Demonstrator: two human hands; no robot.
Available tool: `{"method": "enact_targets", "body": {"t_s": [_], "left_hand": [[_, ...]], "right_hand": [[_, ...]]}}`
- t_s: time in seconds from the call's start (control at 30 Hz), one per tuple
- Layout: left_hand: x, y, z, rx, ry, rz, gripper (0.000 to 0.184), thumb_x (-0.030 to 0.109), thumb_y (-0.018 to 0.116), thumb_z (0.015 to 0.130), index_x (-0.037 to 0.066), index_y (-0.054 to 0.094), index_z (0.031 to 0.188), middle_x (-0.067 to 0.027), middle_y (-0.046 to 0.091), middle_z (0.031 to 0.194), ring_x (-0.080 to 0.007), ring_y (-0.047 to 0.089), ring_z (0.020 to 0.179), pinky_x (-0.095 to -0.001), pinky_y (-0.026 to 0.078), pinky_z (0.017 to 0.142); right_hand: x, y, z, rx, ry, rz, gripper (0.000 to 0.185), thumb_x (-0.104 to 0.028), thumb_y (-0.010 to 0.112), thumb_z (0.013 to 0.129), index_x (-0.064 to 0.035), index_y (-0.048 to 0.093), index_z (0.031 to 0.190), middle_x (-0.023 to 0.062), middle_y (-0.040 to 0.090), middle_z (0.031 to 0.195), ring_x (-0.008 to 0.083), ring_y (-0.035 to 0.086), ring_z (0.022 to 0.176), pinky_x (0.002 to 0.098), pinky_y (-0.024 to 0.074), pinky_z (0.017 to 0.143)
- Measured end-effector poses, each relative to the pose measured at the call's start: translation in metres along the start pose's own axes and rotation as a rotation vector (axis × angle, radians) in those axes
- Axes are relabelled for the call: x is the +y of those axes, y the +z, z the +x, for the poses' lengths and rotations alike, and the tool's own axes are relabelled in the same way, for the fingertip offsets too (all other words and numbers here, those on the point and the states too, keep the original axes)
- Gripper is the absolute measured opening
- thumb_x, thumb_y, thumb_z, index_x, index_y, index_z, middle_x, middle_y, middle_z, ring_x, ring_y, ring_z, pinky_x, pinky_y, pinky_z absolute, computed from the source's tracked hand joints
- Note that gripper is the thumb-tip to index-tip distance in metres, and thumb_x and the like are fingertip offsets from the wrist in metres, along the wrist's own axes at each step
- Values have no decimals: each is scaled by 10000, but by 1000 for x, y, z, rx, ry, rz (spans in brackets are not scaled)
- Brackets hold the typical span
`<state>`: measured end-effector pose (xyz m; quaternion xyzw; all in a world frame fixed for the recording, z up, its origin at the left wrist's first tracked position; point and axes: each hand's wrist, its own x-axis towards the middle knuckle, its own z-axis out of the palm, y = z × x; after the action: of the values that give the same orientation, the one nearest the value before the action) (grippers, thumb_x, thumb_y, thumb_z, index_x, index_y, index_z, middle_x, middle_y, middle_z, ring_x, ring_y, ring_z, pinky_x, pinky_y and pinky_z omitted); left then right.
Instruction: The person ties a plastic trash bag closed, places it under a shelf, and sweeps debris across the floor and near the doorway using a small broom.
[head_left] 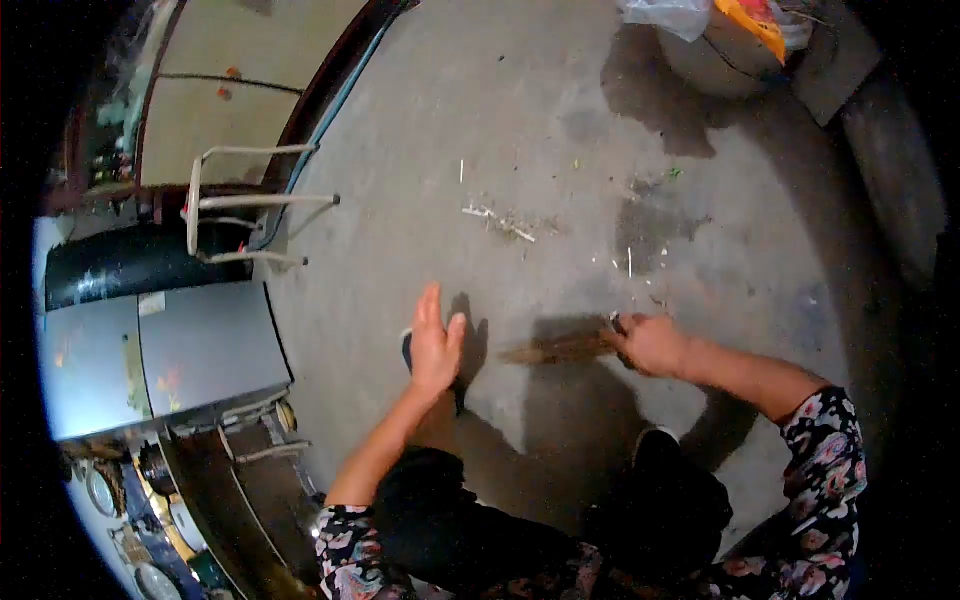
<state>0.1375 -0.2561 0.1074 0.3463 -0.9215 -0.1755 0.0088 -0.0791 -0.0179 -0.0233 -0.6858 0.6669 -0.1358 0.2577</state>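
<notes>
My right hand is closed round the dark handle end of a brown brush or short broom, whose bristles point left just above the concrete floor. My left hand is raised over the floor with its fingers stretched out and nothing in it. Ahead of both hands, small litter with white sticks lies scattered. More white bits and a dark stain lie farther right. Part of a shoe shows behind my left hand.
A stool with metal legs lies at the left, beside a grey refrigerator and a pale cabinet. Shelves with dishes are at the lower left. Plastic bags top a round container at the upper right.
</notes>
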Motion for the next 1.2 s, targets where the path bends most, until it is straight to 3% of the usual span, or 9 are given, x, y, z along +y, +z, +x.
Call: {"method": "enact_targets", "body": {"t_s": [0.1, 0.3, 0.53, 0.73, 0.83, 0.9, 1.1, 1.17, 1.2], "left_hand": [[-2, 15, 31, -57, 28, -123, 527, 202, 459, 917, -30, 279, 1355, -220, 332, 1366, -348, 303, 1283, -394, 226, 1065], [-43, 13, 74, -32, 133, -187, 519, 144, 442, 910, -61, 265, 1352, -245, 280, 1388, -367, 266, 1299, -404, 218, 1070], [-123, 39, 141, 67, 199, -386, 508, 112, 446, 893, -70, 285, 1339, -247, 267, 1391, -375, 262, 1300, -417, 213, 1074], [-124, 65, 184, -7, 254, -444, 561, 102, 474, 839, -66, 287, 1341, -237, 281, 1388, -371, 251, 1309, -437, 198, 1080], [-104, 53, 178, -58, 402, -457, 559, 90, 468, 834, -47, 287, 1345, -230, 294, 1384, -376, 255, 1308, -450, 197, 1080], [-97, 49, 174, -8, 663, -461, 537, 94, 489, 826, -41, 325, 1319, -210, 309, 1379, -375, 268, 1300, -461, 206, 1073], [-96, 81, 136, -83, 878, -555, 496, 111, 542, 791, -2, 417, 1257, -182, 427, 1287, -382, 419, 1145, -474, 325, 978], [-106, 96, 122, -242, 947, -457, 531, 125, 586, 755, 10, 429, 1249, -171, 439, 1277, -367, 422, 1146, -470, 331, 972], [-112, 108, 115, -271, 966, -387, 538, 191, 627, 745, 60, 466, 1241, -135, 438, 1282, -340, 425, 1130, -450, 349, 958]], "right_hand": [[14, 1, 16, 88, -57, -52, 393, -171, 515, 801, -103, 502, 1188, 166, 560, 883, 338, 622, 722, 455, 511, 543], [29, -70, 96, 145, 210, -85, 450, -141, 542, 769, -93, 483, 1213, 168, 539, 940, 344, 619, 652, 437, 519, 546], [-1, -13, 134, -38, 254, 118, 477, -159, 543, 792, -115, 431, 1253, 184, 532, 1029, 358, 617, 758, 429, 525, 617], [-18, -18, 162, 335, 507, 189, 459, -231, 553, 821, -88, 425, 1238, 169, 538, 914, 366, 580, 685, 449, 497, 577], [-75, -15, 170, 205, 664, 342, 443, -235, 549, 824, -81, 430, 1223, 179, 559, 944, 374, 587, 723, 452, 496, 624], [-104, 17, 171, 436, 728, 415, 431, -233, 539, 831, -82, 432, 1220, 193, 586, 971, 383, 597, 766, 460, 493, 662], [-191, 67, 166, 678, 1309, 719, 438, -307, 489, 905, -82, 413, 1273, 230, 600, 1000, 376, 604, 842, 433, 477, 725], [-192, 134, 153, 1317, 1512, 426, 454, -275, 486, 924, -48, 374, 1302, 127, 567, 1053, 231, 572, 871, 348, 454, 712], [-192, 151, 140, 1536, 1685, 781, 470, -298, 460, 942, -24, 362, 1312, 84, 508, 1099, 164, 490, 944, 299, 425, 780]]}}
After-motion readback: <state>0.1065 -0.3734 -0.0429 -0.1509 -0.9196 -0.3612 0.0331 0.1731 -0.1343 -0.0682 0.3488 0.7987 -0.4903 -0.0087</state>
